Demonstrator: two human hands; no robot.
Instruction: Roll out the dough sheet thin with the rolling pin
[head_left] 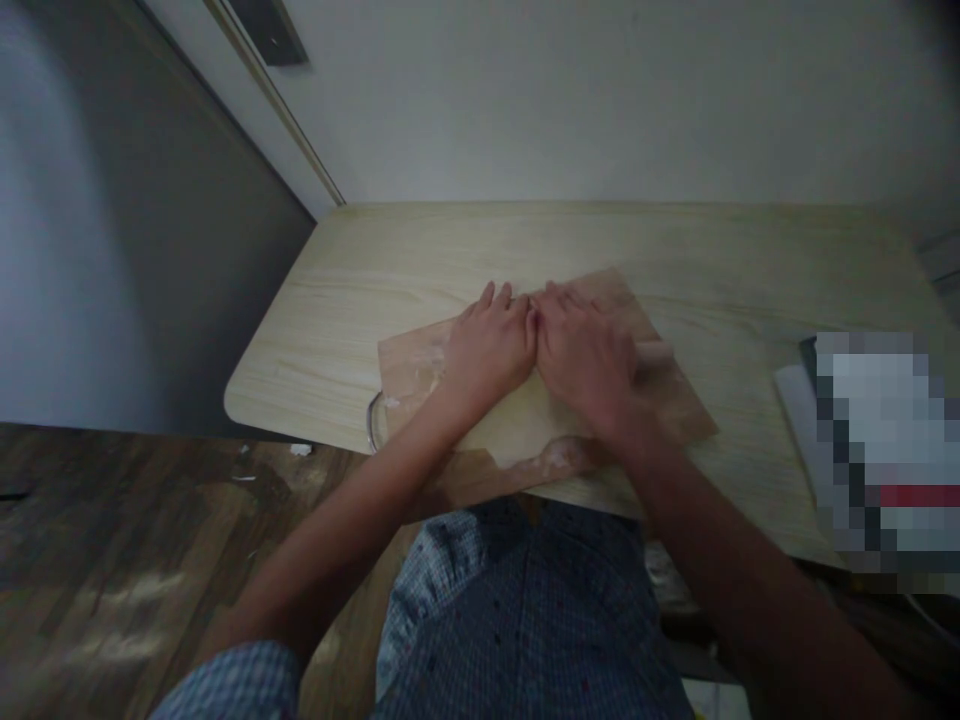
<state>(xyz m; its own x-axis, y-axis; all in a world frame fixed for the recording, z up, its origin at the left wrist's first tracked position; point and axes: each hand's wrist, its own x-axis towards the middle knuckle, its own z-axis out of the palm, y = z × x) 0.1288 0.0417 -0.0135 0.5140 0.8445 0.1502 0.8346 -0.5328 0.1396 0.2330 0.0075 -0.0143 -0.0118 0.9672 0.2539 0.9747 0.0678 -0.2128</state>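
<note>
A rolling pin (655, 351) lies across a thin sheet of pale dough (510, 428) on a wooden cutting board (679, 412). Only the pin's right end shows clearly; my hands cover the rest. My left hand (495, 342) presses down over the pin with its fingers bent forward. Right beside it, thumbs close together, my right hand (586, 350) bears on the pin in the same way. White flour smudges mark the board's left part and the dough's near edge.
The board rests on a light wood table (315, 330) against a pale wall (585, 100). A metal handle (371, 422) sticks out at the board's left. A blurred-out object (885, 450) stands at the table's right. White scraps (301, 450) lie on the dark wooden floor (150, 560).
</note>
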